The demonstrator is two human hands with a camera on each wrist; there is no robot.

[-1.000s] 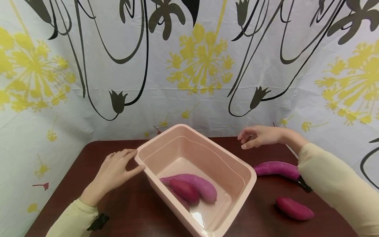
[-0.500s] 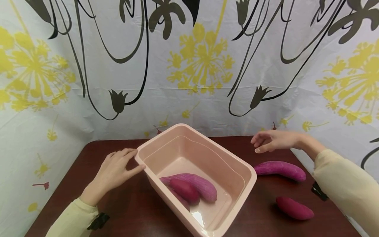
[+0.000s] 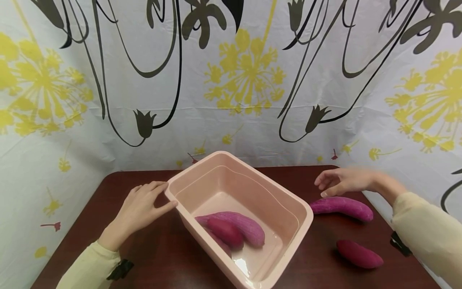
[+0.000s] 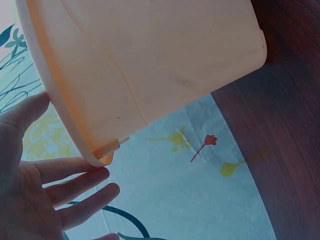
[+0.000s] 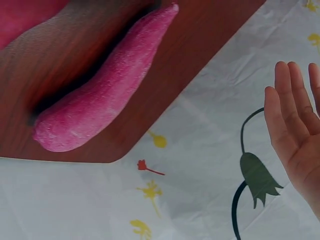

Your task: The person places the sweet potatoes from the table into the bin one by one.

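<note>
My left hand (image 3: pixel 144 204) touches the left corner of a pink plastic basin (image 3: pixel 306 224), its thumb and index finger at the rim. In the left wrist view, that hand's fingers (image 4: pixel 82 187) are spread and fairly straight beside the basin wall (image 4: pixel 175 55). My right hand (image 3: pixel 346 180), slightly blurred, is over a long purple sweet potato (image 3: pixel 343 206) with loosely bent fingers and nothing in them. The right wrist view shows the long sweet potato (image 5: pixel 107 85) on the table, apart from the hand (image 5: pixel 295 120). Nearer the front lies a shorter dark-red sweet potato (image 3: pixel 359 254).
Inside the basin are a long purple sweet potato (image 3: pixel 249 228) and a redder one (image 3: pixel 227 233), with another partly hidden beneath. The dark wooden table (image 3: pixel 144 257) meets a white floral-print cloth (image 3: pixel 231 132) behind and at the sides.
My right hand has moved rightward and lower, from beyond the basin's far side to over the long sweet potato. My left hand and the basin have stayed in place.
</note>
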